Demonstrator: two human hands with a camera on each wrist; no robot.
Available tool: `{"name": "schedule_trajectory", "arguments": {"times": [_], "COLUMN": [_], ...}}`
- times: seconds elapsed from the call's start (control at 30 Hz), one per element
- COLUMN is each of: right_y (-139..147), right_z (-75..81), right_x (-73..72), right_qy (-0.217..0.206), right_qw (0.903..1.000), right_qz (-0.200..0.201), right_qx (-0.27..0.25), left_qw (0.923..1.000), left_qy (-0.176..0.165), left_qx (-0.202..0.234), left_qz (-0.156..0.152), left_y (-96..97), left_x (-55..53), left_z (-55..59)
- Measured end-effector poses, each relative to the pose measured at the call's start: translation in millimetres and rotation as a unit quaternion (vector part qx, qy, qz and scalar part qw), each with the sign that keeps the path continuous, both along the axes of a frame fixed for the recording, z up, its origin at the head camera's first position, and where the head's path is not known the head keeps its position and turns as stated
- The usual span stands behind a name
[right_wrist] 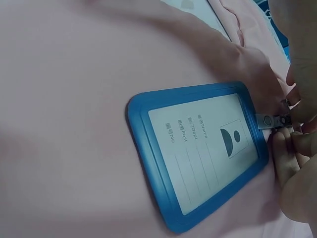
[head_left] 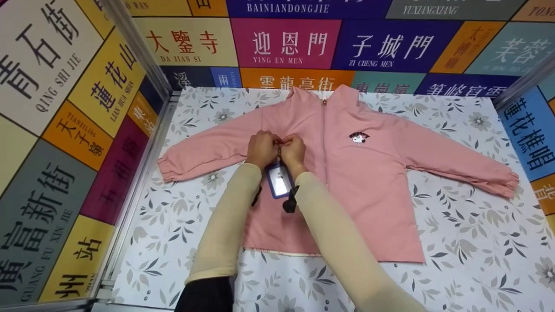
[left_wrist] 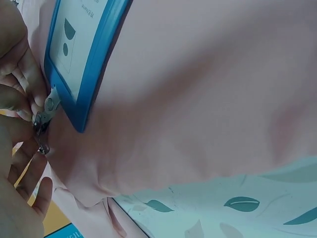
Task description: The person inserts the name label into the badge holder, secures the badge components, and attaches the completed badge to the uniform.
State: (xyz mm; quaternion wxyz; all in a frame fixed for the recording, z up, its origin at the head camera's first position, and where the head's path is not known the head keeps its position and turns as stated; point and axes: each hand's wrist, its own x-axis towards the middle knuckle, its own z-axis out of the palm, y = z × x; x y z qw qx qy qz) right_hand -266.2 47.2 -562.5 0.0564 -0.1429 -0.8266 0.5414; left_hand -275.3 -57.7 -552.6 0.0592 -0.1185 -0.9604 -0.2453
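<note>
A pink zip-up jacket (head_left: pixel 368 186) lies spread flat, front up. A blue-framed badge holder (right_wrist: pixel 198 153) with a printed white card rests on its chest, left of the zip in the head view. The metal clip (right_wrist: pixel 270 121) at the badge's top end sits between both hands against the cloth. My left hand (head_left: pixel 261 149) pinches at the clip's small metal end, its fingertips seen in the left wrist view. Close against it, my right hand (head_left: pixel 293 151) pinches the clip near the badge strap. The fingers partly hide the clip and the fabric there.
The jacket lies on a table with a leaf-patterned white cover (head_left: pixel 173 225). Panels with coloured name signs (head_left: pixel 286 43) stand behind and at both sides. One sleeve (head_left: pixel 208 143) stretches left, the other (head_left: pixel 459 160) right.
</note>
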Motion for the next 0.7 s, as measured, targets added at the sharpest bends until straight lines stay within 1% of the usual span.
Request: {"name": "schedule_trajectory", "arguments": {"times": [0.17,0.37,0.53,0.7], "right_y": [0.3,1.8,3.7,5.3], "right_z": [2.6,2.6,3.5,3.3], "right_x": [0.5,1.4,0.4,-0.5], "right_qy": [-0.006,-0.005,-0.006,-0.014], "right_qw": [0.9998,0.9988,0.9967,0.9952], "right_qz": [0.005,0.005,0.019,0.028], "right_qx": [-0.018,-0.049,-0.078,-0.093], "left_qw": [0.9999,1.0,0.9998,0.9997], "left_qy": [0.009,-0.002,-0.016,-0.019], "left_qx": [0.007,0.007,0.01,0.008], "left_qz": [-0.004,-0.004,-0.003,-0.015], "left_y": [-1.1,-3.4,-8.6,-15.0], "left_x": [0.3,1.4,1.1,1.9], "left_z": [0.0,1.0,1.0,0.2]}}
